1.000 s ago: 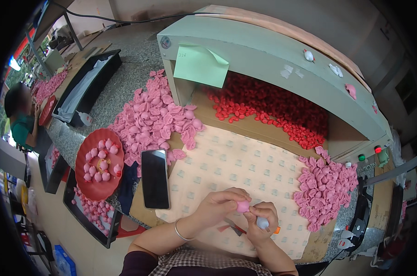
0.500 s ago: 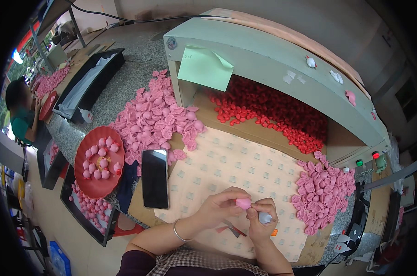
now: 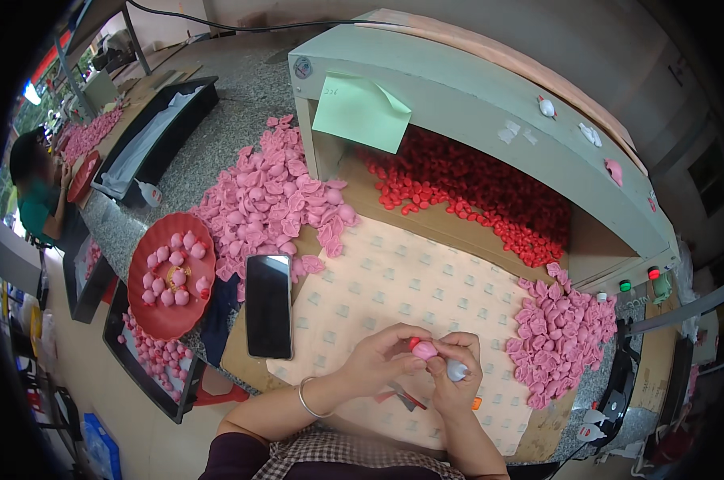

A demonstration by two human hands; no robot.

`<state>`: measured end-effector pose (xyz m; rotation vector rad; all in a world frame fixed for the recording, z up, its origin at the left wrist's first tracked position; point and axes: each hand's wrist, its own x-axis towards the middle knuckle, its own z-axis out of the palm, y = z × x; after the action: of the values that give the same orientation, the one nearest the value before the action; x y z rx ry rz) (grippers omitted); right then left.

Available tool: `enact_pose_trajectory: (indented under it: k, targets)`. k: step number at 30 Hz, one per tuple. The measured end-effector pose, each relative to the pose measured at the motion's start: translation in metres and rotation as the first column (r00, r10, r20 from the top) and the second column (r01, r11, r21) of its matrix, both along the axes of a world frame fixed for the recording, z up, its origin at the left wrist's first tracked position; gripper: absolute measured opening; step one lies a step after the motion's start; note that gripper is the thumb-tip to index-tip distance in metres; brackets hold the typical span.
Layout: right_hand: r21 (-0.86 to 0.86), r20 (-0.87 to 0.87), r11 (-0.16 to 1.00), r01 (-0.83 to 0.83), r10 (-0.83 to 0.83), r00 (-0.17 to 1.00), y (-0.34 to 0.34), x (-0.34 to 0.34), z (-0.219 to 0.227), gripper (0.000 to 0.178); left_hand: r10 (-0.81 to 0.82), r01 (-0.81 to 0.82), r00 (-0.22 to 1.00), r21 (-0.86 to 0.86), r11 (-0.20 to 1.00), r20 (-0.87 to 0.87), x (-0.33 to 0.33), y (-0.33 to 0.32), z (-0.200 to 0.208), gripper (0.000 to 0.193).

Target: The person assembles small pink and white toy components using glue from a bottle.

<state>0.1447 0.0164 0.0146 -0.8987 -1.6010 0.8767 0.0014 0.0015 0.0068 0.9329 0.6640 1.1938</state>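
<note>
My left hand (image 3: 384,362) and my right hand (image 3: 458,382) meet above the patterned cloth. Between their fingertips is a small rounded pink piece (image 3: 425,350), which my left fingers pinch. A small red piece (image 3: 414,343) shows at its left end, by my left fingertips; whether it is joined on cannot be made out. My right thumb and forefinger touch the pink piece's other side. The same right hand grips a small pale squeeze bottle (image 3: 456,370), partly hidden by the fingers. Below my hands, a dark tool with red parts (image 3: 406,398) lies on the cloth.
Loose pink pieces pile up at left (image 3: 254,196) and right (image 3: 566,340). Red pieces (image 3: 490,220) fill the pale green box (image 3: 490,88). A black phone (image 3: 269,308) lies beside a red scalloped bowl (image 3: 158,322) of finished-looking pink balls. A person (image 3: 42,188) sits far left.
The red piece has come into sight at my left fingertips, and the pink piece appears turned. My hands stay in nearly the same place. The right hand still holds the bottle.
</note>
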Motion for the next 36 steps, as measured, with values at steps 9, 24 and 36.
enact_pose_trajectory:
  k: [9, 24, 36]
  targets:
    - [-0.138, -0.033, 0.990, -0.007, 0.002, 0.999, 0.000, 0.006, -0.003, 0.014, 0.063, -0.060, 0.997, -0.056, 0.997, 0.052, 0.000, 0.001, 0.005, 0.039]
    - [-0.030, 0.014, 0.999, 0.027, -0.026, 1.000, 0.003, 0.003, -0.009, 0.003, 0.119, -0.118, 0.989, 0.024, 0.993, -0.084, 0.005, 0.000, 0.000, 0.034]
    - [-0.110, -0.159, 0.994, -0.010, -0.008, 0.987, -0.001, -0.006, -0.021, 0.008, 0.231, -0.187, 0.942, 0.190, 0.964, -0.242, -0.002, -0.001, 0.006, 0.032]
